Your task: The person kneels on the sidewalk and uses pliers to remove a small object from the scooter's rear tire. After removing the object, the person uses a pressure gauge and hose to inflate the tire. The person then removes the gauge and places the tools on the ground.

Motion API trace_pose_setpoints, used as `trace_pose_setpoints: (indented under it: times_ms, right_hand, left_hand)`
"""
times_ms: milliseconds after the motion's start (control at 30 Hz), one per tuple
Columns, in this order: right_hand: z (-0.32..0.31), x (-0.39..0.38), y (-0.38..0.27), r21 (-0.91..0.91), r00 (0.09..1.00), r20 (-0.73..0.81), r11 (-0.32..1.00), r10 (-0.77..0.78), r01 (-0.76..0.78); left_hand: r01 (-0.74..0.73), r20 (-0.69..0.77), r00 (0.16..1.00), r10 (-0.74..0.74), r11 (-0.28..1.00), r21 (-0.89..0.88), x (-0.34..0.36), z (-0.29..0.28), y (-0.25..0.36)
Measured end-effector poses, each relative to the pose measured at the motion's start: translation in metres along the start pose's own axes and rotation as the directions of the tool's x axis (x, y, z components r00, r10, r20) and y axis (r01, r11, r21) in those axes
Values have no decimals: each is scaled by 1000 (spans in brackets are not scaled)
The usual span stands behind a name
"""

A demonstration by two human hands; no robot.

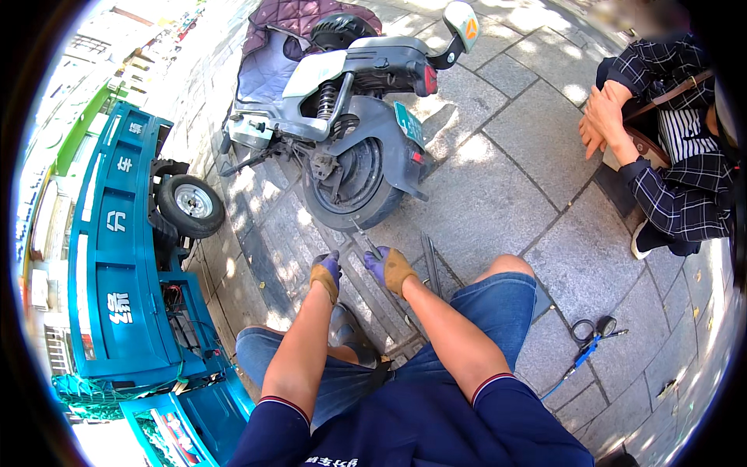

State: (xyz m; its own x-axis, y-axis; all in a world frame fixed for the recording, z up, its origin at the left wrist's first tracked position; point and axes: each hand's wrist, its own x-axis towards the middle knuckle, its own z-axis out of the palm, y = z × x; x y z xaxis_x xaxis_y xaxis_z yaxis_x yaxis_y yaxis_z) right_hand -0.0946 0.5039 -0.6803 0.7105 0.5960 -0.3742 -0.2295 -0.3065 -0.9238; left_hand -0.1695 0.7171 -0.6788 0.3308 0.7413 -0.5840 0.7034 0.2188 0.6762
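Observation:
An electric scooter (342, 128) stands tilted ahead of me, its rear tyre (373, 210) nearest. My right hand (393, 271), in a purple and tan glove, is closed around a slim metal rod tool (363, 236). The tool's far end reaches the tyre's lower edge; whether it touches I cannot tell. Just to the left, my left hand (327, 275) wears a matching glove, its fingers curled in. Anything inside that hand is hidden. Two long dark metal bars (431, 265) lie on the paving beside my right hand.
A blue-green cargo vehicle (124, 241) with a wheel (191, 205) stands along the left. At the right, a person in a checked shirt (669, 187) crouches, hands together. An inflator with a gauge and blue hose (589, 348) lies on the paving by my right knee.

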Motion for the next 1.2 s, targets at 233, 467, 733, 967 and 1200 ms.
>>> trace_pose_setpoints:
  times_ms: [233,467,733,967,1200]
  right_hand:
    - [-13,-40,51,-376,973,0,901,232,-215]
    - [16,-68,88,-758,822,309,646,478,-90]
    - [21,-55,103,-812,751,421,580,508,63]
    - [-37,-49,-17,-625,961,-63,740,270,-249]
    - [-40,-28,-110,-834,979,-72,550,-192,47]
  left_hand:
    - [-156,113,986,124,923,352,13,-3,10]
    - [-172,48,985,167,905,388,24,-54,55]
    - [321,300,918,-258,929,-183,18,13,36]
    - [438,527,850,2,554,-708,39,72,18]
    - [469,504,760,410,190,-863,53,103,9]
